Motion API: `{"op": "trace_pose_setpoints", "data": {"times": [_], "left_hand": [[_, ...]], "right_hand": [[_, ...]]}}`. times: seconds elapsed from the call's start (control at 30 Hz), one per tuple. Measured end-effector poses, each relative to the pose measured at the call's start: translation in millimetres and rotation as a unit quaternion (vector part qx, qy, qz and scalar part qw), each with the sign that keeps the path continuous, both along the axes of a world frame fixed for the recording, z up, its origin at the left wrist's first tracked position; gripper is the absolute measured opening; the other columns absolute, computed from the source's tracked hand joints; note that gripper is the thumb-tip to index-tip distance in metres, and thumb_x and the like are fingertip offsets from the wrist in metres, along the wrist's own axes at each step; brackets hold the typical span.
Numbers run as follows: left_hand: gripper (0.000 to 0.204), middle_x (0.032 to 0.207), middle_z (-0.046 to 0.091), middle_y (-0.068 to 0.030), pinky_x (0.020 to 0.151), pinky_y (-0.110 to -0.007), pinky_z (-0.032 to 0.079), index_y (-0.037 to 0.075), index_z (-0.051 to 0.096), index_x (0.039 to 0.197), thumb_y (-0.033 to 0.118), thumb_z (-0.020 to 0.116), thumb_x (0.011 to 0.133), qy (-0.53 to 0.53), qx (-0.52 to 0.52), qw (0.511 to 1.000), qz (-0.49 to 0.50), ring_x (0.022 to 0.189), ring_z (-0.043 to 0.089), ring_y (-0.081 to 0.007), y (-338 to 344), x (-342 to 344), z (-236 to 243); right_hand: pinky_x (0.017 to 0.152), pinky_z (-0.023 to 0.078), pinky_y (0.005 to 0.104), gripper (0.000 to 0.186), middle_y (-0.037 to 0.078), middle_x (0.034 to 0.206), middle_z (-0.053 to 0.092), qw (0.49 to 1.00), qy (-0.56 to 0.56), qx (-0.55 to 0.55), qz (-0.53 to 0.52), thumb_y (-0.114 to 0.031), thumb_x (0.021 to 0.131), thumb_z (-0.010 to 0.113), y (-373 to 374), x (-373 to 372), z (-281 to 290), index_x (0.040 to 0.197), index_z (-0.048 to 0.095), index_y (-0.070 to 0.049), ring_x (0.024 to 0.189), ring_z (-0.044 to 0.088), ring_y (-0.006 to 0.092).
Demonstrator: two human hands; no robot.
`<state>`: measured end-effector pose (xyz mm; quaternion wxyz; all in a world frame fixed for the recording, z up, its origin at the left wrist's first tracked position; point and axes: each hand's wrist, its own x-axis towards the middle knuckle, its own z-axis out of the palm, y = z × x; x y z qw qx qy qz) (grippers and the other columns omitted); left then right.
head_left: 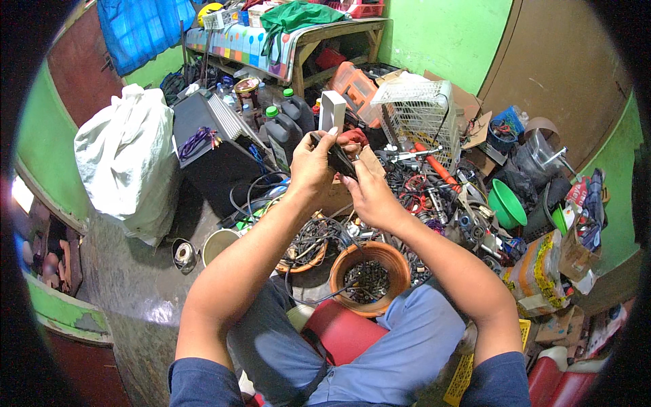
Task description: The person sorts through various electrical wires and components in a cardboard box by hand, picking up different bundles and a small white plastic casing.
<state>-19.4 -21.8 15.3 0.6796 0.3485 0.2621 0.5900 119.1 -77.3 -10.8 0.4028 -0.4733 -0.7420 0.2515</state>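
Observation:
Out in front of me, both hands are raised over the clutter, gripping a dark, flat object (339, 161) between them; its exact kind cannot be made out. My left hand (312, 164) is closed on its left side, thumb on top. My right hand (373, 195) pinches its lower right part. Just beyond the fingers stands a white rectangular box-like piece (332, 110), and a red item (352, 138) shows beside them. Below the hands, a clay pot (404, 278) contains many small dark metal pieces. Tangled cables (305, 244) lie in another clay pot to its left.
To the left are a big white sack (122, 156) and a dark cabinet-like box (210, 159). Black jugs (281, 132) with green caps stand ahead. Rightward lie a white wire rack (420, 115), heaped metal parts, a green bowl (506, 205) and a taped carton (539, 271).

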Motion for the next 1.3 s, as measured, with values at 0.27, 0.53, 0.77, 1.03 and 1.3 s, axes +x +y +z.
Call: {"op": "trace_pose_setpoints", "data": {"times": [0.27, 0.53, 0.77, 1.03, 1.3], "left_hand": [[0.012, 0.075, 0.054, -0.0055, 0.057, -0.036, 0.05, 0.011, 0.052, 0.092, 0.014, 0.062, 0.096, -0.066, -0.008, 0.997, -0.03, 0.059, 0.054, -0.0185, 2.5, -0.4, 1.2], [0.034, 0.096, 0.065, -0.0146, 0.079, -0.04, 0.056, 0.007, 0.054, 0.114, 0.035, 0.064, 0.097, -0.013, 0.016, 0.999, -0.05, 0.087, 0.065, -0.0265, -0.6, 1.3, 13.1], [0.06, 0.113, 0.062, -0.0126, 0.085, -0.035, 0.054, 0.006, 0.049, 0.132, 0.058, 0.042, 0.101, 0.166, -0.037, 0.955, -0.242, 0.097, 0.064, -0.0214, -3.5, 5.8, -11.7], [0.028, 0.081, 0.058, 0.0041, 0.064, -0.022, 0.046, 0.002, 0.062, 0.115, 0.026, 0.057, 0.103, 0.315, 0.089, 0.904, -0.276, 0.072, 0.053, -0.0046, -29.1, 20.4, -22.0], [0.025, 0.065, 0.057, 0.0015, 0.049, -0.027, 0.042, 0.002, 0.073, 0.11, 0.022, 0.06, 0.101, 0.379, 0.178, 0.876, -0.239, 0.055, 0.051, -0.0063, -17.4, 16.8, -38.6]], "right_hand": [[0.098, 0.044, 0.0434, 0.037, 0.025, 0.12, 0.058, 0.997, -0.025, 0.024, 0.063, -0.011, 0.096, 0.059, 9.2, 11.7, -7.1, 0.129, 0.049, 0.002, 0.116, 0.057, 0.0323], [0.045, 0.029, 0.0215, 0.029, -0.007, 0.067, 0.04, 0.966, 0.176, -0.175, 0.066, -0.023, 0.106, 0.049, 2.3, 12.9, 7.0, 0.132, 0.052, -0.011, 0.051, 0.034, 0.0036], [0.04, 0.034, 0.0244, 0.028, -0.005, 0.063, 0.04, 0.872, 0.459, -0.166, -0.007, -0.035, 0.105, 0.049, 6.3, 29.6, 24.7, 0.095, 0.047, -0.009, 0.047, 0.039, 0.0054], [0.056, 0.048, 0.0325, 0.029, 0.003, 0.073, 0.048, 0.773, 0.623, -0.103, -0.063, -0.036, 0.107, 0.045, 15.2, 38.4, 31.8, 0.097, 0.046, -0.008, 0.063, 0.055, 0.0162], [0.054, 0.047, 0.0343, 0.028, 0.003, 0.077, 0.048, 0.73, 0.661, -0.154, -0.088, -0.039, 0.106, 0.043, 18.0, 48.6, 24.5, 0.11, 0.043, -0.011, 0.061, 0.051, 0.0162]]}}
